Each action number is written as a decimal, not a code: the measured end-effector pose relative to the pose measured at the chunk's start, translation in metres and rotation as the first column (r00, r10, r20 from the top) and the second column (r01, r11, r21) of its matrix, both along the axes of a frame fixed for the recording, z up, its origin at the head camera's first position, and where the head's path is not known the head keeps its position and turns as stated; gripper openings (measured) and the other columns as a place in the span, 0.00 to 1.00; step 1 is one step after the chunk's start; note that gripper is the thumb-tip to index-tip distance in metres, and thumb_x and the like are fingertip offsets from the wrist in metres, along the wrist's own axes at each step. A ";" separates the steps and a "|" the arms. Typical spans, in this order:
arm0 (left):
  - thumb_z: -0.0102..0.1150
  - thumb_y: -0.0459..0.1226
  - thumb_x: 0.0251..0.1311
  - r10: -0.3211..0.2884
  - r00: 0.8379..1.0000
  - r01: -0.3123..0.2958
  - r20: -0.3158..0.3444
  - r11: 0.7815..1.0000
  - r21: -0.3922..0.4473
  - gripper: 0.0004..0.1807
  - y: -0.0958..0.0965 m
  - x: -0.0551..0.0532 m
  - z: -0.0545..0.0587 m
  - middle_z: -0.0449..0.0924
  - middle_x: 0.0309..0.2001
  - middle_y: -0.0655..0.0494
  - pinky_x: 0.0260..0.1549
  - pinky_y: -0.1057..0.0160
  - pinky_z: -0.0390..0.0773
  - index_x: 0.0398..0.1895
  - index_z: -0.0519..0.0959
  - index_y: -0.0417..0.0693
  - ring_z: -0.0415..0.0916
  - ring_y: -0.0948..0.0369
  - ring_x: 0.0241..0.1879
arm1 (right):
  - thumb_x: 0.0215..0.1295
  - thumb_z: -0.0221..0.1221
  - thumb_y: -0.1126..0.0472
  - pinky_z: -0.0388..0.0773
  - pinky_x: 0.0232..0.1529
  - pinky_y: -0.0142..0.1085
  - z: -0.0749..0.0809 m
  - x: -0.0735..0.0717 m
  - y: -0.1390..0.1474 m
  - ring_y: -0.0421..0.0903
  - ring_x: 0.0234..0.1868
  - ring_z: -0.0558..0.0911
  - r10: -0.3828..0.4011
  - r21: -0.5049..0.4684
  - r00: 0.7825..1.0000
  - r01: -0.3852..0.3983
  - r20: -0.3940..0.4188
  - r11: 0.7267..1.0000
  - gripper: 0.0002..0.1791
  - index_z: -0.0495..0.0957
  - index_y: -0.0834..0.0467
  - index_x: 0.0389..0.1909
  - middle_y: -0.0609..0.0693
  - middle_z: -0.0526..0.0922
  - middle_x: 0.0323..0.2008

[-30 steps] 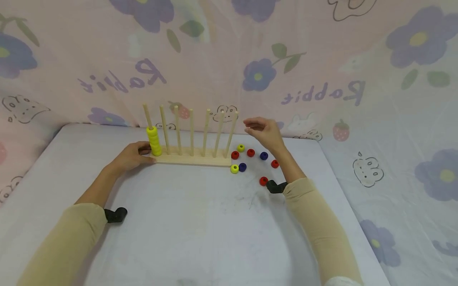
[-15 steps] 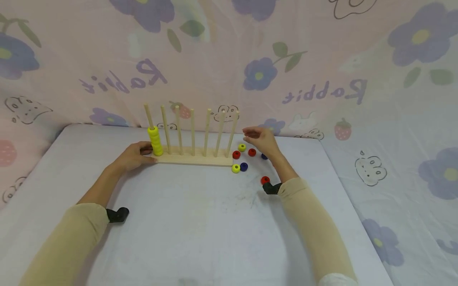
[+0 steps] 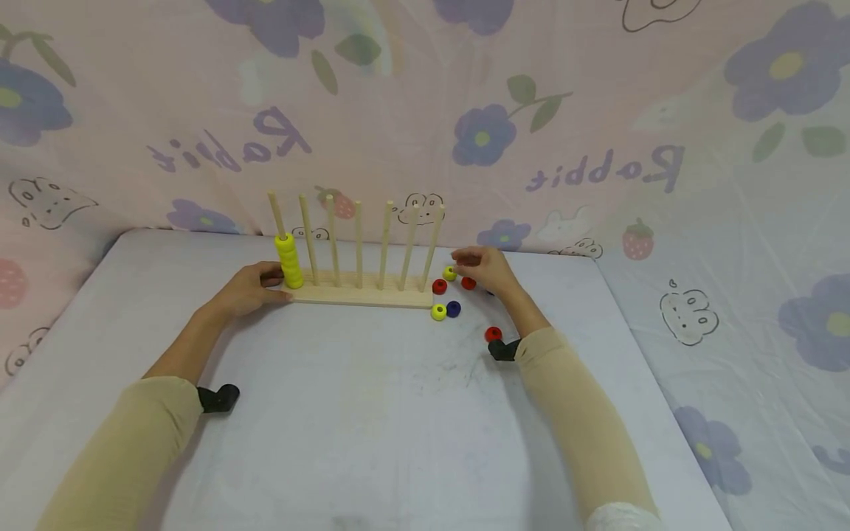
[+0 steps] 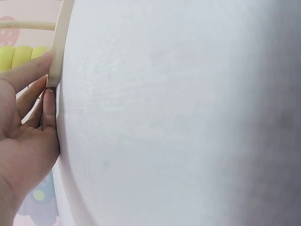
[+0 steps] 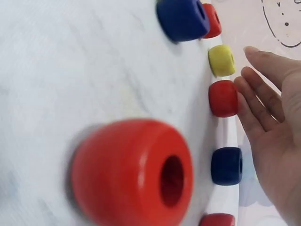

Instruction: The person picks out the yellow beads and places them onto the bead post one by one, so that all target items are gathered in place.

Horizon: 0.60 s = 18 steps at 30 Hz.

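A wooden peg rack (image 3: 361, 297) with a row of upright rods stands at the back of the table. Yellow beads (image 3: 288, 262) are stacked on its leftmost rod; the other rods are bare. My left hand (image 3: 249, 289) grips the left end of the base, thumb along the front edge and fingers at the end. Off the rack's right end, my right hand (image 3: 491, 270) is low over loose beads, fingers loosely bent and holding nothing. Its fingertips are close to a yellow bead (image 5: 222, 60) and a red bead (image 5: 223, 98) in the right wrist view.
Beside the rack's right end lie a red bead (image 3: 440, 287), a yellow bead (image 3: 439, 313) and a dark blue bead (image 3: 454, 309). Another red bead (image 3: 493, 334) sits by the right wrist's black mount (image 3: 503, 350). A patterned cloth (image 3: 398, 110) hangs behind the table.
My right hand has come down from above toward the loose beads, covering some of those on the right. My left hand stays on the rack's end.
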<state>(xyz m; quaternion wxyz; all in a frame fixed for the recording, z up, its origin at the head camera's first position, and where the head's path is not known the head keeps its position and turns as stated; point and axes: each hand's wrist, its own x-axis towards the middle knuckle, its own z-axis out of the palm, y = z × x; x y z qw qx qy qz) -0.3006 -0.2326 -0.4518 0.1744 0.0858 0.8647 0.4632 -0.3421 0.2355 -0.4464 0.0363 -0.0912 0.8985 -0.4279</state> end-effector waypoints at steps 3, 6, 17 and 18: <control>0.68 0.36 0.61 0.004 1.000 -0.004 0.004 1.000 0.005 0.46 0.000 0.000 0.000 0.57 0.71 0.30 0.70 0.43 0.59 0.74 0.52 0.29 0.58 0.38 0.70 | 0.64 0.66 0.63 0.79 0.57 0.42 -0.005 -0.002 0.001 0.49 0.54 0.81 0.005 0.045 1.000 -0.006 0.026 0.999 0.18 0.82 0.59 0.55 0.54 0.84 0.52; 0.68 0.36 0.61 0.003 1.000 -0.003 0.003 1.000 0.000 0.46 -0.001 -0.001 0.000 0.58 0.71 0.30 0.70 0.43 0.59 0.74 0.52 0.29 0.59 0.38 0.70 | 0.64 0.66 0.62 0.79 0.57 0.40 -0.008 -0.004 0.002 0.48 0.55 0.81 0.009 0.077 0.999 -0.013 0.053 0.997 0.19 0.82 0.58 0.56 0.53 0.85 0.52; 0.68 0.35 0.60 0.010 1.000 -0.010 0.009 1.000 0.009 0.46 -0.001 -0.004 -0.004 0.57 0.72 0.30 0.71 0.43 0.59 0.74 0.52 0.29 0.59 0.38 0.70 | 0.63 0.66 0.60 0.79 0.57 0.41 -0.006 -0.004 -0.004 0.48 0.53 0.81 0.025 0.188 0.999 -0.032 0.040 0.982 0.20 0.83 0.55 0.56 0.52 0.85 0.51; 0.68 0.35 0.60 0.010 1.000 -0.010 0.010 1.000 0.010 0.46 -0.001 -0.005 -0.005 0.57 0.72 0.30 0.71 0.43 0.59 0.74 0.52 0.29 0.59 0.38 0.70 | 0.63 0.66 0.60 0.80 0.55 0.40 -0.006 -0.004 -0.004 0.48 0.52 0.82 0.026 0.194 0.999 -0.033 0.038 0.980 0.19 0.83 0.55 0.56 0.52 0.85 0.51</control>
